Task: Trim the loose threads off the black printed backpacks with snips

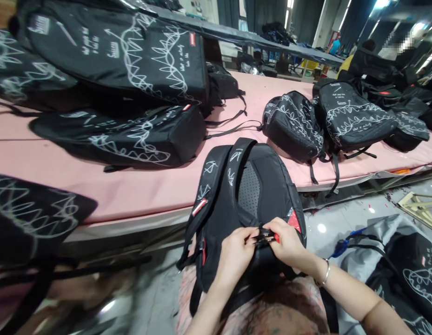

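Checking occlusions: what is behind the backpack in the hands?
Behind the backpack is the pink table, with black bags on it farther back to both sides. The table's edge right behind the backpack is covered.

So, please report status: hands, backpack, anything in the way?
Left fingers and right fingers pinching small black part, details unclear. Backpack, shoulder straps facing camera. Other bags on pink table, away from fingers.
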A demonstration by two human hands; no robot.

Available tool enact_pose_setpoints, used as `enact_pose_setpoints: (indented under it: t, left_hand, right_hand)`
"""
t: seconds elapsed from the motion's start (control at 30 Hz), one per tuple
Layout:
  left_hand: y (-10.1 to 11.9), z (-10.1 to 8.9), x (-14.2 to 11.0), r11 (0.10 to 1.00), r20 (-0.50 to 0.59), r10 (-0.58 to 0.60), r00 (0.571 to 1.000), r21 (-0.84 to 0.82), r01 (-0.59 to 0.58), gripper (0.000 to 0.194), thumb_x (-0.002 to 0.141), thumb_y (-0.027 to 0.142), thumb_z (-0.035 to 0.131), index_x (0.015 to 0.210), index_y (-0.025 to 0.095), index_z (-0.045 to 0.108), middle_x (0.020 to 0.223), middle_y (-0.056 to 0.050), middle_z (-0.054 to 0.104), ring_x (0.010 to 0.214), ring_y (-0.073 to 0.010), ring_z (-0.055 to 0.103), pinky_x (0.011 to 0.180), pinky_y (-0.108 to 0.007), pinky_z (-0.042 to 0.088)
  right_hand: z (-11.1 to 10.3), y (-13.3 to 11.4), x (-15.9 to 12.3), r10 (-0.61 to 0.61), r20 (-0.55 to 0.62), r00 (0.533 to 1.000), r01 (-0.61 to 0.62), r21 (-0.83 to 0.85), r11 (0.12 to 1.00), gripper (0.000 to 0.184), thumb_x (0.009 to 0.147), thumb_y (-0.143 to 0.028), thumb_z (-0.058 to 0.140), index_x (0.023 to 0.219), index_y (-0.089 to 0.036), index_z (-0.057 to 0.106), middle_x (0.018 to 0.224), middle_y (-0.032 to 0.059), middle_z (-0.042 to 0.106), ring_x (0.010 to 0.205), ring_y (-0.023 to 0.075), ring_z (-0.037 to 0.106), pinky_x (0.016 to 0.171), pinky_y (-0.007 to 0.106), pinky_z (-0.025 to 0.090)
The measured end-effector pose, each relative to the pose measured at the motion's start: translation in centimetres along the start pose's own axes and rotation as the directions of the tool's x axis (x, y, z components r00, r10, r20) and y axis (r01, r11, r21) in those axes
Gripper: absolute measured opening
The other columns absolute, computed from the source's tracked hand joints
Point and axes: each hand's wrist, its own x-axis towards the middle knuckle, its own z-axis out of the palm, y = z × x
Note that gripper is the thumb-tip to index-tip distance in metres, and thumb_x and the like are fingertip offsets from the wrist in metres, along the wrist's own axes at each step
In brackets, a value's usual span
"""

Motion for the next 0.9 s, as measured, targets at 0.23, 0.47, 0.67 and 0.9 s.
enact_pose_setpoints:
  t: [0.23,0.47,0.67,0.9]
  left_hand:
    - [-0.2,0.9,0.8,0.76,0.018,-0.323,0.946,-0.591,0.27,0.022,0.058,0.036,0.068,0.066,0.015,0.065,0.054,0.0,0.055,0.046,-0.009,0.04,0.045,-0.022,0.03]
    - [2.5,-0.4,-1.1,0.216,0.402,-0.295,0.867,-0.855,0.471,0.034,0.055,0.033,0.079,0.056,0.013,0.052,0.049,0.008,0.034,0.042,-0.0015,0.024,0.04,-0.016,0.024]
    - [3.0,0.2,-1.6,0.276,0.376,-0.289,0.88,-0.848,0.453,0.044,0.063,0.045,0.074,0.056,0.014,0.044,0.049,0.007,0.035,0.041,-0.0011,0.025,0.04,-0.016,0.021]
    - [3.2,0.3,-1.9,0.335,0.347,-0.265,0.9,-0.842,0.423,0.042,0.061,0.042,0.076,0.056,0.014,0.045,0.048,0.009,0.032,0.042,-0.001,0.024,0.04,-0.017,0.019]
  right_hand:
    - [-0.6,-0.8,0.3,0.097,0.028,0.995,-0.093,-0.109,0.99,0.035,0.07,-0.007,0.046,0.1,-0.023,0.056,0.095,0.0019,0.058,0.088,0.0172,0.055,0.077,0.027,0.044]
    - [-0.9,-0.5,-1.0,0.052,-0.114,0.992,-0.031,0.182,0.983,0.03,0.067,-0.005,0.044,0.089,-0.021,0.056,0.085,0.0004,0.058,0.079,0.0143,0.054,0.072,0.026,0.043]
    - [-0.8,0.3,-1.2,0.284,-0.06,0.957,-0.198,0.58,0.79,0.019,0.07,-0.018,0.06,0.086,-0.021,0.05,0.072,-0.0044,0.05,0.06,0.0097,0.046,0.056,0.021,0.037]
    - [-0.9,-0.3,-1.4,0.252,-0.18,0.951,-0.119,0.539,0.834,0.019,0.073,-0.02,0.059,0.091,-0.02,0.053,0.096,0.0033,0.056,0.086,0.0147,0.055,0.081,0.029,0.046]
